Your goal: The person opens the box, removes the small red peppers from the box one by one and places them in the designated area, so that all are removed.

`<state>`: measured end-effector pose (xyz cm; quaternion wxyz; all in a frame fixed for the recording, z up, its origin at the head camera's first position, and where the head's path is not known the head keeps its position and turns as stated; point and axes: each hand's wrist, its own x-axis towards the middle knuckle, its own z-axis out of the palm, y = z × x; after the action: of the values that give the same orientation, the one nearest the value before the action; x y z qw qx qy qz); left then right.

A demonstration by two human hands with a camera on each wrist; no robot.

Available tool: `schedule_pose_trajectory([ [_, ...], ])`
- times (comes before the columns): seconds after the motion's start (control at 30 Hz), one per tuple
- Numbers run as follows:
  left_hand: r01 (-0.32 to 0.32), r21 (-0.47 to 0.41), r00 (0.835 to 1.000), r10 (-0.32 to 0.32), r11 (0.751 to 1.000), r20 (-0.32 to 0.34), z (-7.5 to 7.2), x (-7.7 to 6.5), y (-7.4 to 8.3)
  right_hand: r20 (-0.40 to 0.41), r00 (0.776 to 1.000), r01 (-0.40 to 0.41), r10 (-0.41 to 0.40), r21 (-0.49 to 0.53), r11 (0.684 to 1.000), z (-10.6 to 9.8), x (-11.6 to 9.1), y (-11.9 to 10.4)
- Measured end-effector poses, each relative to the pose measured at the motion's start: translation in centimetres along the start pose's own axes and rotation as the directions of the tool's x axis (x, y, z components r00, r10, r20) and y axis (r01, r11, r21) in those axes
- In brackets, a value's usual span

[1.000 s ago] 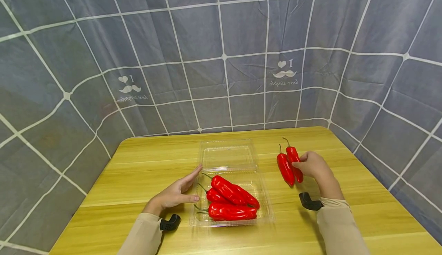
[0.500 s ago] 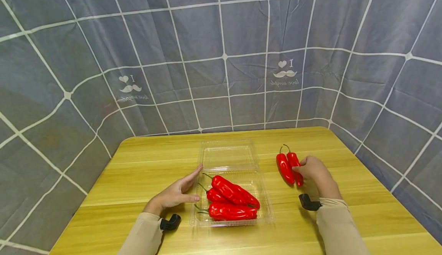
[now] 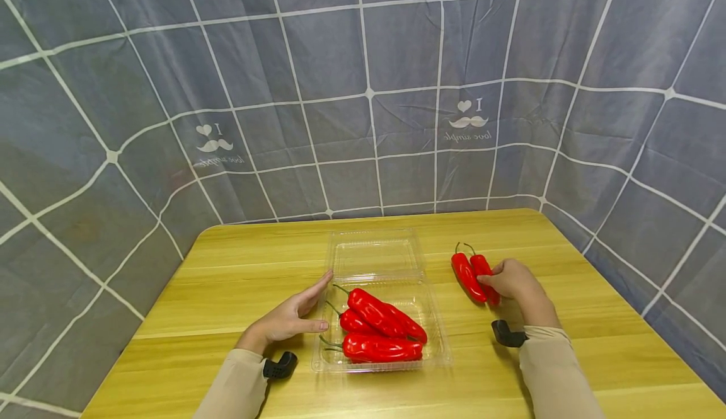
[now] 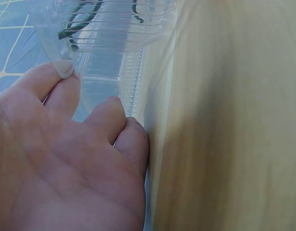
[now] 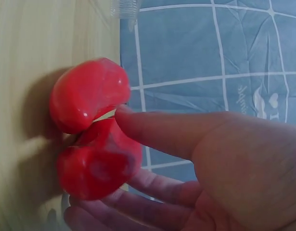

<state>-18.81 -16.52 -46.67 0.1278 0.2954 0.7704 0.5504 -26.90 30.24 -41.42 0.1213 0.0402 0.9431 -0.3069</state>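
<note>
At the right of the table, my right hand (image 3: 515,280) pinches one red chili pepper (image 3: 483,265), its thumb on the left side and fingers on the far right side. Against it lies a second red chili pepper (image 3: 467,277), not gripped; both appear end-on in the right wrist view. My left hand (image 3: 286,318) is at the left side of a clear plastic clamshell box (image 3: 433,318), thumb and fingers extended. In the left wrist view its fingertips (image 4: 111,108) touch the box wall. Several red peppers (image 3: 374,312) lie inside the box, stems to the left.
The box's clear lid (image 3: 374,258) is folded back flat on the wooden table (image 3: 255,249). A grey checked curtain (image 3: 317,123) hangs behind the table and on both sides. A black device (image 3: 508,334) sits at the right wrist, another (image 3: 280,366) at the left.
The gripped pepper has slid a little toward me with my right hand. The second pepper's stem end has tipped slightly left and toward me. My left hand and the box stay put.
</note>
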Motion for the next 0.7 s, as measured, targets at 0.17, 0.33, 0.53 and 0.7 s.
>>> schedule_pose_trajectory([
  [0.17, -0.003, 0.001, 1.000, 0.003, 1.000, 0.001, 0.0, 0.0, 0.0, 0.012, 1.000, -0.005, 0.005, -0.021, 1.000, -0.4, -0.1, 0.0],
  [0.33, -0.007, 0.001, 1.000, 0.007, 1.000, 0.002, -0.1, 0.0, -0.1, 0.037, 0.999, 0.020, -0.019, -0.037, 0.999, -0.9, -0.2, -0.2],
  [0.53, -0.009, -0.004, 1.000, 0.009, 1.000, 0.005, -0.1, 0.0, -0.1, 0.020, 0.996, 0.086, -0.085, -0.014, 0.996, -1.3, -0.7, -0.9],
  [0.7, -0.006, -0.006, 1.000, 0.006, 1.000, 0.002, -0.1, 0.0, -0.1, 0.016, 0.987, 0.158, -0.158, -0.019, 0.987, -1.6, -1.5, -1.9],
])
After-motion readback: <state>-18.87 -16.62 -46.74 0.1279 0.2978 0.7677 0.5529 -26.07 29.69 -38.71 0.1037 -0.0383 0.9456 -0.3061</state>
